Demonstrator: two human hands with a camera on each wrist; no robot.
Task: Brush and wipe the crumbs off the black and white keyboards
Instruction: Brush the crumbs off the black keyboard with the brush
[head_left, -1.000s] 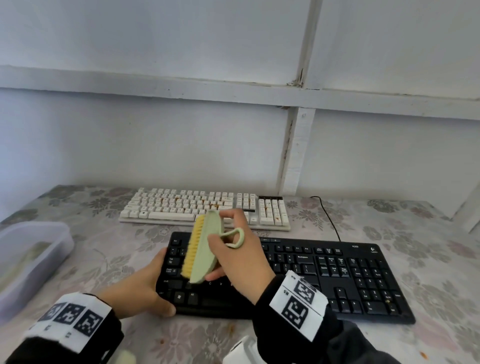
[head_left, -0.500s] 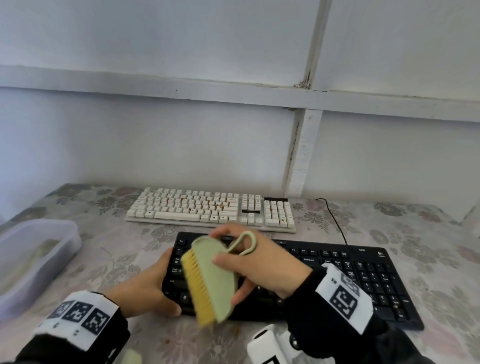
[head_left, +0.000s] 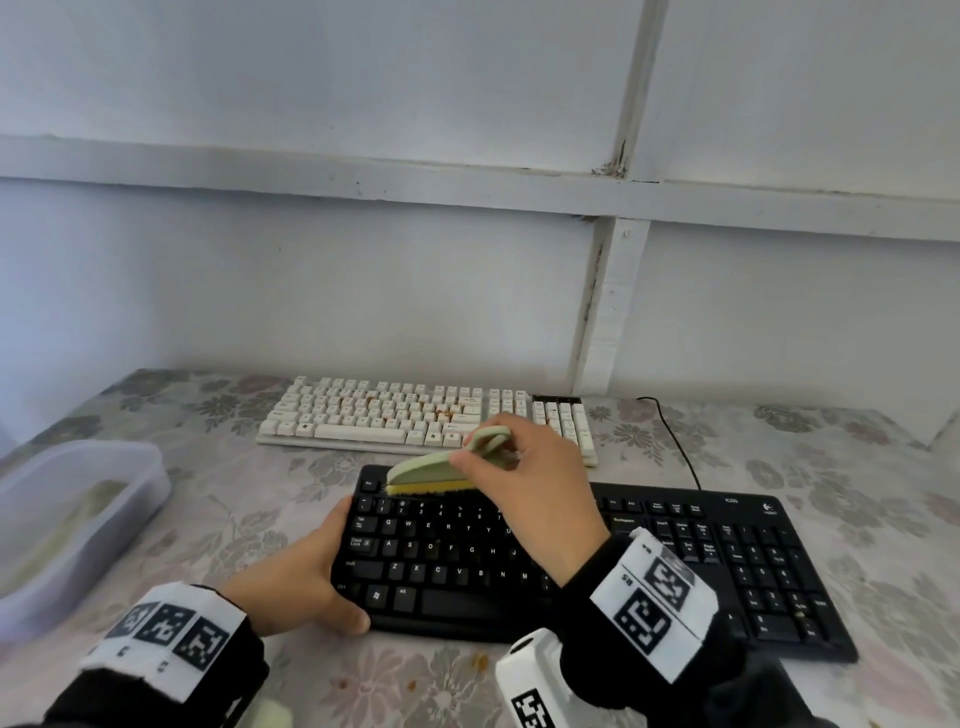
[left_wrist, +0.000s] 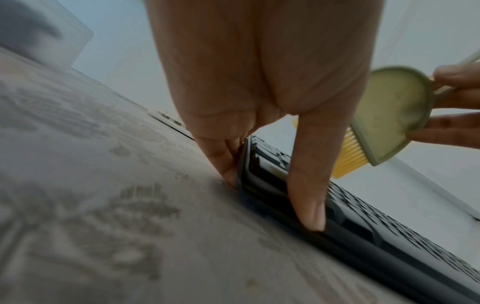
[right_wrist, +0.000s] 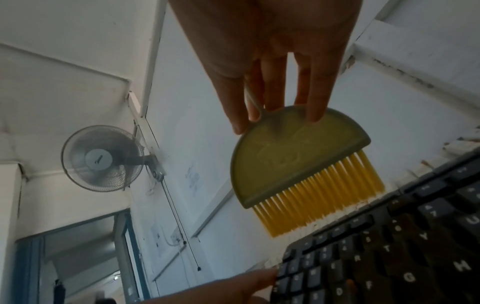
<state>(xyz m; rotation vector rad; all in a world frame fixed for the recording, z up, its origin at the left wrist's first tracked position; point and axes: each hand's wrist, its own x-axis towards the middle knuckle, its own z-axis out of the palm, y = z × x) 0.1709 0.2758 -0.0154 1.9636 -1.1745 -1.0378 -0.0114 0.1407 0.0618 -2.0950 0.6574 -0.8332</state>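
Spreading under both hands is the flowered table (head_left: 779, 452), with the white keyboard (head_left: 415, 415) just beyond the right hand (head_left: 535, 493), crumbs showing among its keys. The black keyboard (head_left: 597, 566) lies beneath that hand, and the left hand (head_left: 301, 577) grips its near left corner, likely to stop it sliding. The right hand's fingers pinch the green brush (head_left: 441, 470), yellow bristles down at the far key row. Half a second ago the brush hung at the near edge; it has swung back for another stroke.
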